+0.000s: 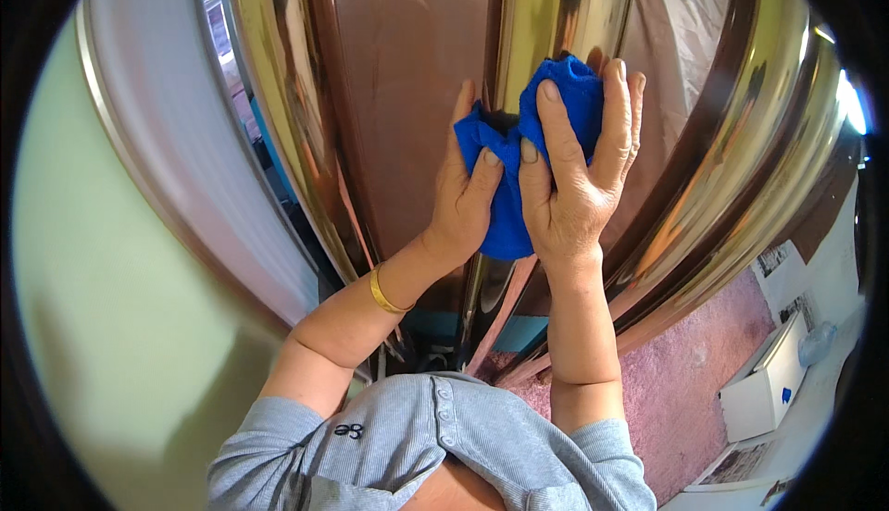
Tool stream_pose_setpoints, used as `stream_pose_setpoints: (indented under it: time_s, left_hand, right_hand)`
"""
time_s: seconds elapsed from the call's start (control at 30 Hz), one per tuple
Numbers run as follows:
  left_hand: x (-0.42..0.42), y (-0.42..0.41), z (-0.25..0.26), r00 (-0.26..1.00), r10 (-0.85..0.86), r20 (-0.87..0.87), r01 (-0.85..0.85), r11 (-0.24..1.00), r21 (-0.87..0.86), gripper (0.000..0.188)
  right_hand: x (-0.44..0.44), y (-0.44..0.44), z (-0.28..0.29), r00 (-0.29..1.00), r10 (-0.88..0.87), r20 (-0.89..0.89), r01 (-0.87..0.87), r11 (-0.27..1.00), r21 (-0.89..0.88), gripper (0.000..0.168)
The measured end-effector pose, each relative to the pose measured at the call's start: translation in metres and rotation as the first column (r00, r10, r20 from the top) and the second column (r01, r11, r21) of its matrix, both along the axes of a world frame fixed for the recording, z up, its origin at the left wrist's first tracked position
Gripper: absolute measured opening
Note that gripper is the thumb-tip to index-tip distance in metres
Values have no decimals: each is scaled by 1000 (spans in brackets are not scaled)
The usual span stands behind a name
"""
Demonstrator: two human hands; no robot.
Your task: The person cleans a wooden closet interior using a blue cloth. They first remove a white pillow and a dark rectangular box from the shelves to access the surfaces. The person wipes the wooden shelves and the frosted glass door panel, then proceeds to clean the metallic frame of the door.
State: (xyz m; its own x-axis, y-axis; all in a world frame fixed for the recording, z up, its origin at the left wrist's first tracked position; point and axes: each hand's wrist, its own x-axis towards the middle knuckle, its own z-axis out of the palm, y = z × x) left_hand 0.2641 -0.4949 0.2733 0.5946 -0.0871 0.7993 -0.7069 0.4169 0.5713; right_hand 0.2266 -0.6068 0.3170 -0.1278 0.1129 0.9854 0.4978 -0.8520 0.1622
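A blue microfibre cloth (510, 212) lies bunched against a shiny gold-coloured metal upright (535, 4). My left hand (465, 188) grips its left side, with the thumb on top of a fold. On the other side, my right hand (580, 174) presses the cloth to the metal with its thumb and index finger, while the remaining fingers reach past the cloth's right edge. Brown panels (417, 46) flank the upright. Dark reflections show in the polished metal around my hands.
More gold uprights (750, 143) curve by on the right, and wrinkled clear film (687, 18) covers part of a panel. A pale green wall (125, 254) rises at left. Pink carpet (667, 386) spreads below, with a white box (760, 389) and a clear plastic bottle (817, 343) beyond.
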Motion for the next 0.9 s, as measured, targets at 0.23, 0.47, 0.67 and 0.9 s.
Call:
stream_pose_setpoints:
  time_s: [0.23,0.47,0.67,0.9]
  left_hand:
    - [-7,3,-137,982,189,-13,-185,973,139,54]
    - [11,3,-40,995,-98,-12,99,994,46,64]
    - [12,-2,-40,1000,-21,16,21,1000,17,67]
    - [-4,-9,-145,992,123,-20,-119,982,145,62]
  right_hand:
    - [-24,8,-111,967,-105,-232,104,994,-17,34]
    - [-10,-9,-27,983,-41,-182,51,997,52,40]
    - [-5,2,-21,989,-20,-145,42,987,153,60]
    - [-26,11,-112,911,-161,-379,260,939,226,89]
